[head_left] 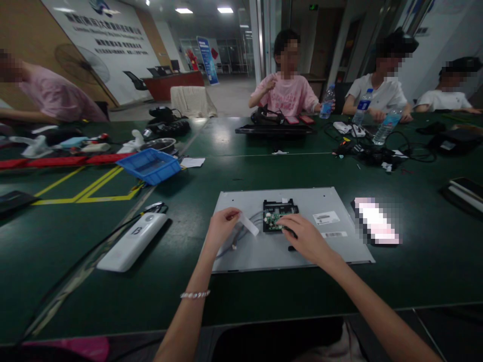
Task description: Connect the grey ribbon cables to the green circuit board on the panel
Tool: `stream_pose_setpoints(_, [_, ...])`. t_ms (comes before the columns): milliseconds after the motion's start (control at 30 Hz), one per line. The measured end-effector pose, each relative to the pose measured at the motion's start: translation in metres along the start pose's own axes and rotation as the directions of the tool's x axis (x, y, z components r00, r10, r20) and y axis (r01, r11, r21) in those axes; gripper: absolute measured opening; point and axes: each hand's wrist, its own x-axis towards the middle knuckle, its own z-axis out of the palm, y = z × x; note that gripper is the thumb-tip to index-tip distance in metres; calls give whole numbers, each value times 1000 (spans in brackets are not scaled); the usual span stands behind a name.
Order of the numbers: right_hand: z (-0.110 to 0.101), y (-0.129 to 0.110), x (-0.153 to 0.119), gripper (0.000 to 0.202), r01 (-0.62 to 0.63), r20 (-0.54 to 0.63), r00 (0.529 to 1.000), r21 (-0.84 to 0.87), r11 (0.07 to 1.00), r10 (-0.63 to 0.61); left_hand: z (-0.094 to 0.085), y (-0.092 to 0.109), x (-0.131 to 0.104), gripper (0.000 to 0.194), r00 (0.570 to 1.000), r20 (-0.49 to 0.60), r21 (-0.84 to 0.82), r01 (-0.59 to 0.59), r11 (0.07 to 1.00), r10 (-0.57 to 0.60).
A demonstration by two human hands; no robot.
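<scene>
A flat grey metal panel (241, 261), which looks like the back of a display, lies on the green table. Near its middle sits a black frame with a green circuit board (272, 221). Pinched in my left hand (225, 226) is a strip of white tape (249, 224), which hangs down to the right over the panel. Grey cables (247, 232) run from the board towards the left, partly behind the tape. My right hand (302, 235) rests at the board's right edge with its fingers bent over it; whether the fingertips grip anything is hidden.
A white power bank (133, 242) with a black cable lies left of the panel, and a phone (377, 221) lies right of it. Beyond are a blue tray (151, 168), a black monitor-like slab (274, 130), bottles (388, 126) and tangled cables. Several people sit around the table.
</scene>
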Motion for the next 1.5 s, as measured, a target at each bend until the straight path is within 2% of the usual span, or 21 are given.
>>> stream_pose_setpoints(167, [16,-20,11,39,126,87,989,-71,989,-120,2,-6,0,21,1000,26,6,6,1000,-6])
stream_pose_setpoints(333, [36,-33,19,43,324,236,931,-187,928,-277,8,-5,-3,21,999,41,66,-23,998,20])
stream_pose_setpoints(433, [47,-36,21,39,374,278,910,-227,899,-308,11,-6,-5,21,999,48,94,-28,995,23])
stream_pose_setpoints(533, [54,-36,21,33,386,285,905,-235,892,-317,13,-7,-7,24,999,4,134,-52,990,52])
stream_pose_setpoints(667, [59,-34,20,29,388,269,907,-238,890,-324,10,-1,-12,33,974,-130,234,-151,960,184])
stream_pose_setpoints(733, [61,-32,20,29,386,260,909,-238,891,-325,8,7,-16,27,959,-114,307,-213,927,258])
stream_pose_setpoints(833, [63,-31,19,29,386,255,911,-241,891,-325,10,20,-24,19,951,-2,438,-278,855,310])
stream_pose_setpoints(933, [64,-30,19,29,393,262,908,-258,883,-327,15,32,-34,24,951,60,564,-284,775,305])
stream_pose_setpoints(1033, [65,-30,19,27,404,278,902,-272,873,-331,19,41,-42,26,947,51,612,-281,739,318])
stream_pose_setpoints(1133, [67,-29,19,27,404,282,901,-264,876,-331,19,43,-48,21,950,50,617,-273,739,309])
stream_pose_setpoints(1300, [67,-28,17,32,389,276,907,-262,883,-318,25,32,-50,21,964,92,635,-251,731,251])
stream_pose_setpoints(1500, [65,-28,11,42,409,299,895,-249,878,-332,33,31,-51,20,979,53,614,-187,767,196])
